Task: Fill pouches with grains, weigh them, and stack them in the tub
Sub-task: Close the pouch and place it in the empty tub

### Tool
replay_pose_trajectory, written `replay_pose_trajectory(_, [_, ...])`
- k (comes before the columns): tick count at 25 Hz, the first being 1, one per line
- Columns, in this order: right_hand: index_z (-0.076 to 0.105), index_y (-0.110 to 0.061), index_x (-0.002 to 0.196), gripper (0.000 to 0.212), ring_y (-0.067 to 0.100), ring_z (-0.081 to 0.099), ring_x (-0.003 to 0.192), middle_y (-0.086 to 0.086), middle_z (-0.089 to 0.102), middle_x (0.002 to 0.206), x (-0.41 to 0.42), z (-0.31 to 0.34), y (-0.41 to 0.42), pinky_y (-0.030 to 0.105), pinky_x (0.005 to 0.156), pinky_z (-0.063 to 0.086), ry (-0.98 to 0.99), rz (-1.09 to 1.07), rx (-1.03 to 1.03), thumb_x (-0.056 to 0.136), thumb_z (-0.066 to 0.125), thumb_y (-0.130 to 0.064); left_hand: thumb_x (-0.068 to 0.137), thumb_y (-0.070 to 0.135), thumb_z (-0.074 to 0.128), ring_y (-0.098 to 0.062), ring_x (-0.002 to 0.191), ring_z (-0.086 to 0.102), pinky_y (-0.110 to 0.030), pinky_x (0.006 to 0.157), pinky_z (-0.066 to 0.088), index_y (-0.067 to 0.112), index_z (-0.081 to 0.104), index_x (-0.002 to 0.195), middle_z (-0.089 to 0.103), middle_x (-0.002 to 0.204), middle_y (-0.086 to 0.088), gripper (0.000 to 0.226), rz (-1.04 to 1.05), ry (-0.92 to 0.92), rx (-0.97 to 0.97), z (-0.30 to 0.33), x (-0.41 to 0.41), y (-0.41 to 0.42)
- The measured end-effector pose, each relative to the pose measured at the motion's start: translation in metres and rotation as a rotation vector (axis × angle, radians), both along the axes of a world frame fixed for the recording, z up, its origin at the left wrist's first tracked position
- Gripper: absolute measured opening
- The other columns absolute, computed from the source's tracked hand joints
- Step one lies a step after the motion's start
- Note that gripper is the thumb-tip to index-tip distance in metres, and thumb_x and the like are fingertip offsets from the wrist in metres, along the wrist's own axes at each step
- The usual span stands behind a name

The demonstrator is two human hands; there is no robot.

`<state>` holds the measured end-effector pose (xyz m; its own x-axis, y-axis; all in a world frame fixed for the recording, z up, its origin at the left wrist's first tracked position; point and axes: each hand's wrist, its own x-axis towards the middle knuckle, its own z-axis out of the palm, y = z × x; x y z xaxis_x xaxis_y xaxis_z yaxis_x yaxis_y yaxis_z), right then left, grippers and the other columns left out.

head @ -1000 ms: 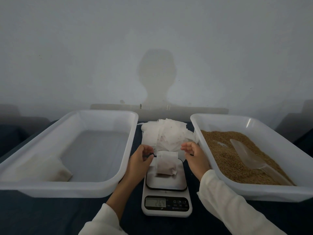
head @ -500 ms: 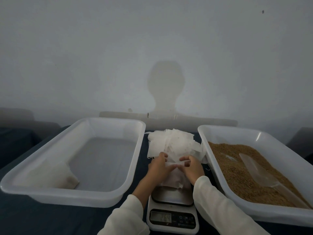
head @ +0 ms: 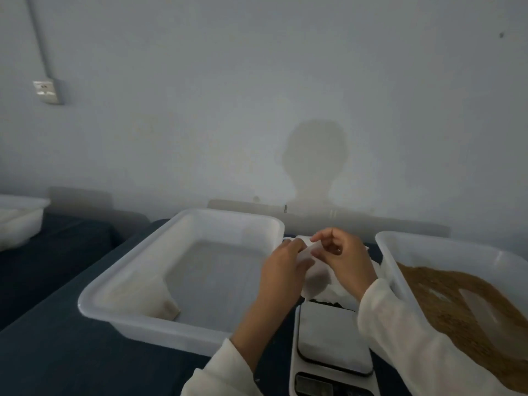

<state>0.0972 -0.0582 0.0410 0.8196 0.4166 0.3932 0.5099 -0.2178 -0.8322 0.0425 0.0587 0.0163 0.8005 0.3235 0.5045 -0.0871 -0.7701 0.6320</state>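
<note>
White, thin and slightly see-through, the pouch [head: 310,277] hangs between our two hands above the far end of the scale [head: 333,342], its lower part bulging a little; we cannot tell from this blurred head view how much grain is inside. Our left hand [head: 283,270] is closed on the pouch's left upper edge, fingers curled around the material. Our right hand [head: 343,261] pinches the top edge from the other side, thumb and forefinger together and the other fingers bent loosely. The two hands almost touch at the pouch's top. Both sleeves are pale.

Behind and under the held pouch lies a loose pile of white pouches [head: 333,292] on the dark counter [head: 48,355], between the two tubs. The scale's platform is bare; its display at the lower edge is too dim to read.

To the left sits the white tub [head: 120,302], with one filled pouch [head: 168,308] lying in its near left corner. The held pouch is just beside this tub's right rim, at the far corner. To the right stands the second tub [head: 384,247], holding brown grain [head: 445,304] with a clear scoop [head: 480,310] lying in it. A third white tub [head: 20,221] shows at the far left edge, well apart from the rest.
</note>
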Motion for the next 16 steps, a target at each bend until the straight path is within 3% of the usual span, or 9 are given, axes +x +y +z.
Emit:
replay_pose_trajectory(4, [0.065, -0.015, 0.09, 0.013, 0.012, 0.062, 0.083, -0.001, 0.067, 0.088, -0.014, 0.002, 0.061, 0.011, 0.07, 0.044, 0.033, 0.131, 0.023, 0.083, 0.066, -0.003, 0.089, 0.024, 0.058, -0.023, 0.076, 0.057, -0.027, 0.06, 0.035, 0.017, 0.056, 0.089, 0.063, 0.081, -0.003, 0.007, 0.096, 0.09, 0.094, 0.018, -0.03, 0.059])
replay_pose_trajectory(8, [0.054, -0.015, 0.101, 0.02, 0.014, 0.058, 0.087, -0.007, 0.058, 0.086, -0.032, -0.021, 0.122, 0.013, 0.071, 0.043, 0.142, 0.216, -0.081, 0.086, 0.062, -0.003, 0.086, 0.024, 0.062, -0.025, 0.081, 0.057, -0.028, 0.064, 0.035, 0.023, 0.054, 0.084, 0.062, 0.084, -0.002, 0.008, 0.228, 0.264, 0.09, 0.008, -0.058, 0.123])
replay_pose_trajectory(10, [0.049, -0.013, 0.107, 0.024, 0.018, 0.056, 0.088, 0.0, 0.057, 0.091, -0.041, -0.034, 0.148, 0.022, 0.076, 0.043, 0.192, 0.21, -0.22, 0.087, 0.06, -0.005, 0.088, 0.025, 0.06, -0.026, 0.089, 0.059, -0.029, 0.071, 0.04, 0.019, 0.056, 0.089, 0.065, 0.094, -0.005, 0.008, 0.279, 0.403, 0.106, -0.004, -0.067, 0.155])
replay_pose_trajectory(13, [0.05, -0.014, 0.095, 0.01, 0.026, 0.059, 0.096, 0.015, 0.062, 0.109, -0.055, -0.047, 0.178, 0.033, 0.084, 0.045, 0.216, 0.27, -0.487, 0.088, 0.054, -0.008, 0.09, 0.025, 0.059, -0.024, 0.094, 0.059, -0.03, 0.079, 0.046, 0.019, 0.055, 0.099, 0.064, 0.105, -0.007, 0.011, 0.323, 0.608, 0.104, -0.023, -0.078, 0.19])
replay_pose_trajectory(14, [0.057, -0.012, 0.093, 0.008, 0.029, 0.06, 0.101, 0.017, 0.063, 0.114, -0.061, -0.05, 0.185, 0.033, 0.085, 0.045, 0.224, 0.337, -0.579, 0.089, 0.053, -0.008, 0.091, 0.025, 0.058, -0.023, 0.094, 0.06, -0.032, 0.081, 0.049, 0.018, 0.055, 0.105, 0.063, 0.106, -0.007, 0.016, 0.327, 0.68, 0.101, -0.028, -0.08, 0.197])
replay_pose_trajectory(16, [0.067, -0.004, 0.107, 0.023, 0.027, 0.06, 0.102, 0.017, 0.063, 0.12, -0.069, -0.055, 0.195, 0.027, 0.078, 0.046, 0.245, 0.485, -0.726, 0.089, 0.053, -0.007, 0.091, 0.023, 0.058, -0.022, 0.09, 0.061, -0.03, 0.079, 0.053, 0.016, 0.055, 0.111, 0.061, 0.102, -0.005, 0.022, 0.326, 0.784, 0.098, -0.036, -0.084, 0.207])
